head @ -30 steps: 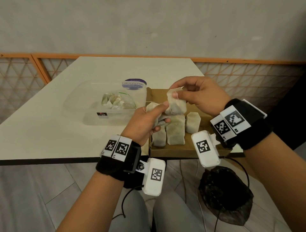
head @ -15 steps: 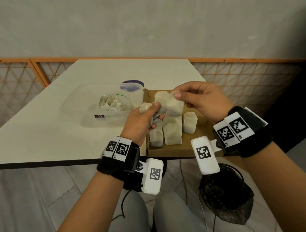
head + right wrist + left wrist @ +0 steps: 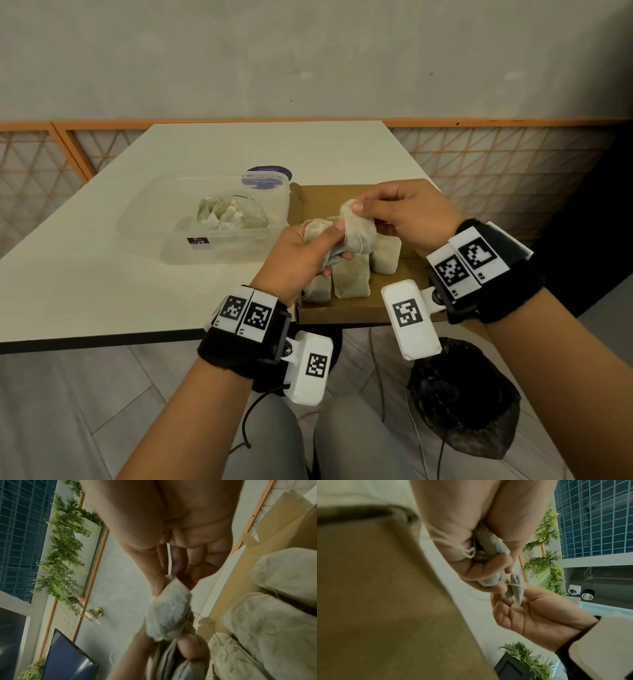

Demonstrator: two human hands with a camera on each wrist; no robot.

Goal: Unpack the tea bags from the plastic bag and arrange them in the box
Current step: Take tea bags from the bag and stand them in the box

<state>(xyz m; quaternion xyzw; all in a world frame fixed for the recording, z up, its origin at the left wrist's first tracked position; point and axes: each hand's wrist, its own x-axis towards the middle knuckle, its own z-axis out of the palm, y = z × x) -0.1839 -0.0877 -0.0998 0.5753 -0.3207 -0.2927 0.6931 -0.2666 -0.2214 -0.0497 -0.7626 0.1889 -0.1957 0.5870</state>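
Note:
My left hand (image 3: 317, 248) grips a small bunch of tea bags (image 3: 318, 230) above the left edge of the brown cardboard box (image 3: 346, 310). My right hand (image 3: 387, 214) pinches one pale tea bag (image 3: 358, 231) by its top, right beside the bunch; thin strings hang between them. In the right wrist view that tea bag (image 3: 169, 613) hangs from thumb and fingers. Three tea bags (image 3: 351, 277) lie side by side in the box under the hands. A plastic bag (image 3: 231, 214) with more tea bags sits in a clear container (image 3: 171, 219) to the left.
A purple-labelled lid (image 3: 269, 176) stands behind the clear container. The white table (image 3: 102, 274) ends at a dark front edge near my wrists. A black bag (image 3: 462, 397) lies on the floor below the box, beside my knees.
My right hand has pulled its tea bag a little lower and to the right, while the left hand keeps its bunch. The head view has shifted slightly.

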